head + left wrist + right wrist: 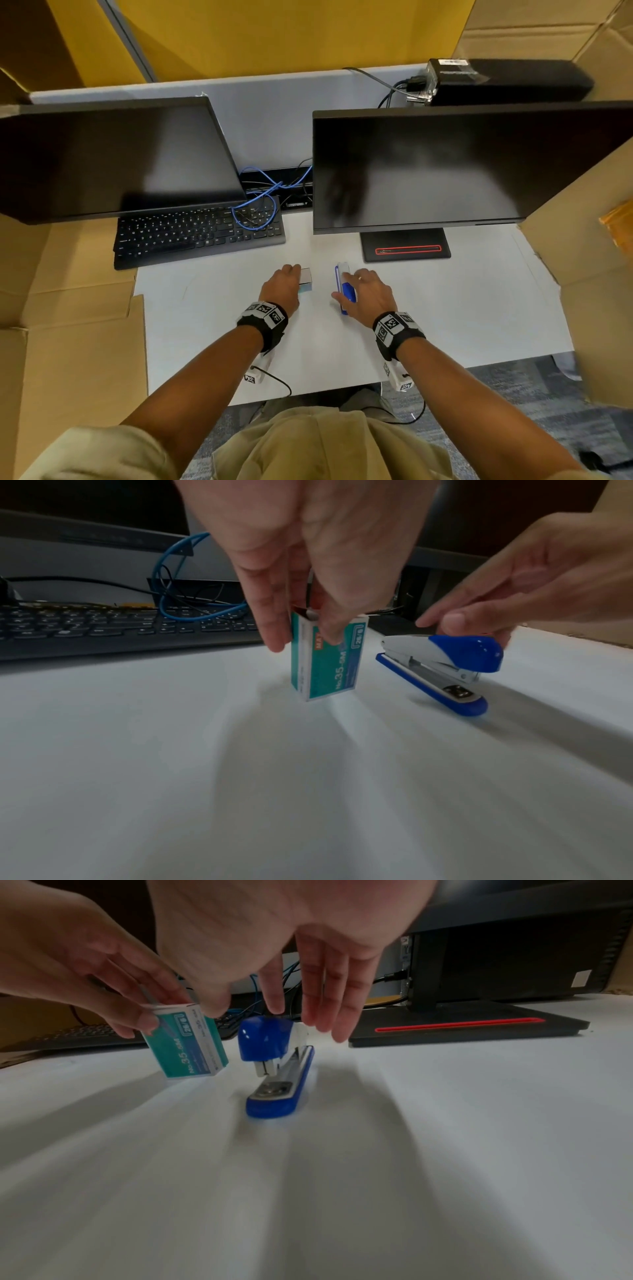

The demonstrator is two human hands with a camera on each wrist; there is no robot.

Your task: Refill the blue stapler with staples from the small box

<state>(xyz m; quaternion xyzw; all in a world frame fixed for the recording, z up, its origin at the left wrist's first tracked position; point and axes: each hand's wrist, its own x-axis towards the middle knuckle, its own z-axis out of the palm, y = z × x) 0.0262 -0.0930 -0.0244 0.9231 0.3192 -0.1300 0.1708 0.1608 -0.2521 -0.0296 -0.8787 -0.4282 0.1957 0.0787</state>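
From the head view, the left hand (281,287) is pinching the small box (305,281) from above, while the right hand (370,294) is spreading over the blue stapler (345,291), which is lying on the white bench (445,308) just to the box's 3 o'clock. Both are sitting at about 6 o'clock from the gap between two dark monitors, with a keyboard (198,233) off toward 10 o'clock.

From the left wrist view, the fingers (274,620) are grasping the box near its top — thumb on the printed face, other fingers on the narrow side. The box is standing on end, and whether its bottom edge is touching the bench I cannot tell. Its top flap appears open. The stapler is sitting closed at the box's 3 o'clock, the other hand's fingertips touching its blue cap.

From the right wrist view, the right hand's fingers (322,993) are hanging nearly straight over the stapler's rear, released rather than gripping; the thumb is coming down near the cap at 11 o'clock.

Doing this step well probably means settling the right hand first — pinning the stapler's base against the bench while hinging the top open, so it is not skidding on the smooth surface. The box is better kept upright until the magazine is exposed, lest a loose strip slide out and break apart.
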